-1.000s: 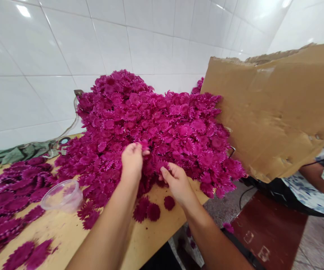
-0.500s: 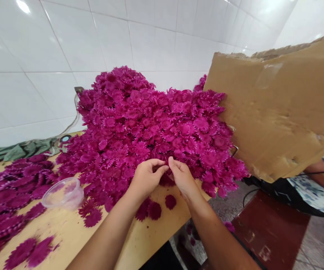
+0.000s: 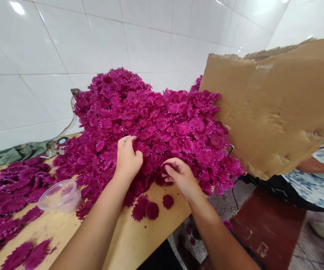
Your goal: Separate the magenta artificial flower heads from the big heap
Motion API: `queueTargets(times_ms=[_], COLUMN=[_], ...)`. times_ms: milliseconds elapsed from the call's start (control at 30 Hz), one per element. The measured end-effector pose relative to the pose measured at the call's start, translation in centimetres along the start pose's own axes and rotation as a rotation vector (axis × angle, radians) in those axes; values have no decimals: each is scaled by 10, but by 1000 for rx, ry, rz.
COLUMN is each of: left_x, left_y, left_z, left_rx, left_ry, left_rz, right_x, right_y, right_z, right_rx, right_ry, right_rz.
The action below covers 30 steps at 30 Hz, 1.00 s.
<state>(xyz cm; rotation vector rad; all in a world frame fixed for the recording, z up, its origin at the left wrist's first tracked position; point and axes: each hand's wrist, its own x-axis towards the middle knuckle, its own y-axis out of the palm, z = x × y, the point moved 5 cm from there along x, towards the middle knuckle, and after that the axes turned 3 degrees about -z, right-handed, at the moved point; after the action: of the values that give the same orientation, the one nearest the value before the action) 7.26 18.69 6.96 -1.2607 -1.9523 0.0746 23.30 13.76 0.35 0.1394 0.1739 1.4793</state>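
Observation:
A large heap of magenta artificial flower heads [image 3: 150, 112] rises in front of me against the wall. At the heap's near left face is my left hand [image 3: 129, 157], fingers bent forward and thumb held apart, with nothing visible in its grasp. Lower down and to the right, my right hand [image 3: 180, 174] pinches a dark magenta flower head [image 3: 167, 167] between thumb and fingers. A few loose flower heads [image 3: 152, 210] lie flat on the wooden tabletop [image 3: 133, 240] below my hands.
On the left stand a clear plastic tub [image 3: 60, 197] and stacked magenta flower layers [image 3: 6, 202], with a green cloth [image 3: 18, 153] behind. A big cardboard sheet [image 3: 274, 108] borders the heap on the right. Beside it, another person's patterned clothing [image 3: 316, 183] shows.
My hands, close together before, have moved apart. The left has gone up and left to the heap with its thumb spread; the right stays low, now showing a flower head.

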Motion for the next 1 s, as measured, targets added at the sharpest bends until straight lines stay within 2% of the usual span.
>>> queueTargets(times_ms=[100,233,300,367,467,567,667,767,900,933,1000], left_x=[-18,-48,-59,-64,-66,-63,-57,-48,-20,-12,1], left_y=[4,20,29,37,46,51,50,47,29,23,12], left_z=[-18,-37,-39,-37,-32,-30,-27,-22,0,5,5], left_rx=[43,-59,-105,-153,-260,-319,-260,-253,-329,-311,-190], left_ry=[160,224,199,128,17,-69,-151,-194,-361,-363,-215], left_rz=[114,371,441,453,482,529,436,321,24,-37,-54], right_x=[6,8,9,10,11,9,3,-7,-24,-27,-28], right_y=[-4,-11,-12,-12,-11,-10,-5,-3,-2,-2,-6], right_z=[-2,-1,-1,-1,-2,-5,-9,-8,-4,-3,0], right_rx=[-36,-150,-178,-167,-115,-24,39,2,-67,-81,-71], right_ry=[-25,-195,-206,-152,-61,-36,-62,-142,-173,-168,-153], right_rz=[-42,-155,-171,-155,-141,-128,-36,10,49,63,54])
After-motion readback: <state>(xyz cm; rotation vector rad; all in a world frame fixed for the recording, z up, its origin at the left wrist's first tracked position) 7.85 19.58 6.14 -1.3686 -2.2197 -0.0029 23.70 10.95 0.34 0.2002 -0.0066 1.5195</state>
